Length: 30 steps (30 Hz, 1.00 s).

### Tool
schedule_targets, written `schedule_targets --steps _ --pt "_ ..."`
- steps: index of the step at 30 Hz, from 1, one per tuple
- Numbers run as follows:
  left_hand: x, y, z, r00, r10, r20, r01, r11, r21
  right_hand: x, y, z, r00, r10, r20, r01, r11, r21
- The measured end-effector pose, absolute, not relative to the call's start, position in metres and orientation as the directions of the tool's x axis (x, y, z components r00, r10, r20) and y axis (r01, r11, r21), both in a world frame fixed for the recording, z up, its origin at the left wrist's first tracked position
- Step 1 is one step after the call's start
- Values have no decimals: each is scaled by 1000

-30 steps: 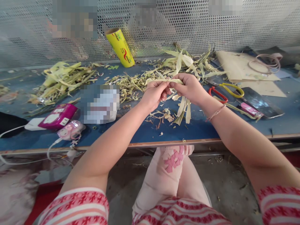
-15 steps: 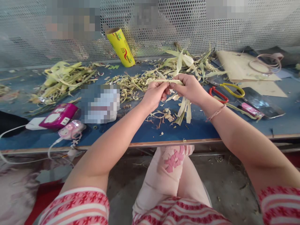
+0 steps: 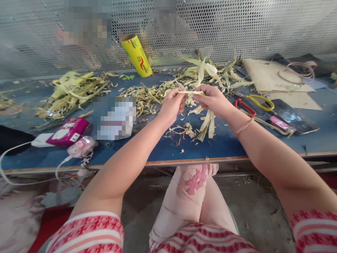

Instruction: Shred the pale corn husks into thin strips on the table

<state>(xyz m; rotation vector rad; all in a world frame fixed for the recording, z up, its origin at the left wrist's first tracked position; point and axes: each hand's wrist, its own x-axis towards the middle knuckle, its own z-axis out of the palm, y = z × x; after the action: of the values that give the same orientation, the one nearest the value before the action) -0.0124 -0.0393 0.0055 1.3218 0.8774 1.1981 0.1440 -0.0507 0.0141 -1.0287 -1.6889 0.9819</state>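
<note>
Between my two hands stretches a thin, pale strip of husk (image 3: 190,92), held level above the table. My left hand (image 3: 172,104) pinches its left end, fingers curled in. At the other end, my right hand (image 3: 210,99) grips the strip between thumb and fingers. Just below the right hand lie several loose husk strips (image 3: 207,125), partly covered by it. Behind both hands spreads a heap of pale green husk leaves (image 3: 202,72), with shredded bits (image 3: 147,99) to its left.
Scissors (image 3: 254,105) with red and yellow handles lie right of my right hand, beside a phone (image 3: 297,117). A yellow wrap tube (image 3: 137,56) leans at the perforated panel (image 3: 210,31). Leftward are a husk pile (image 3: 71,89), a magenta box (image 3: 70,130) and a white cable (image 3: 13,144).
My hands have drawn slightly apart, so more of the pale strip shows between them. The objects on the table keep their places; the view has shifted slightly.
</note>
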Motion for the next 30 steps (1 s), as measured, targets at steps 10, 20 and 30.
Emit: schedule_targets --steps 10,20,30 --pt "-16 -35 0 94 949 302 -232 -274 933 144 -49 14 -186 937 297 373 347 -861" --pt "-14 -39 4 90 967 238 -292 -203 934 148 -43 1 -197 837 511 786 446 -428" --pt "-10 -38 -3 144 962 230 -150 -209 966 150 -54 3 -328 802 499 858 473 -197"
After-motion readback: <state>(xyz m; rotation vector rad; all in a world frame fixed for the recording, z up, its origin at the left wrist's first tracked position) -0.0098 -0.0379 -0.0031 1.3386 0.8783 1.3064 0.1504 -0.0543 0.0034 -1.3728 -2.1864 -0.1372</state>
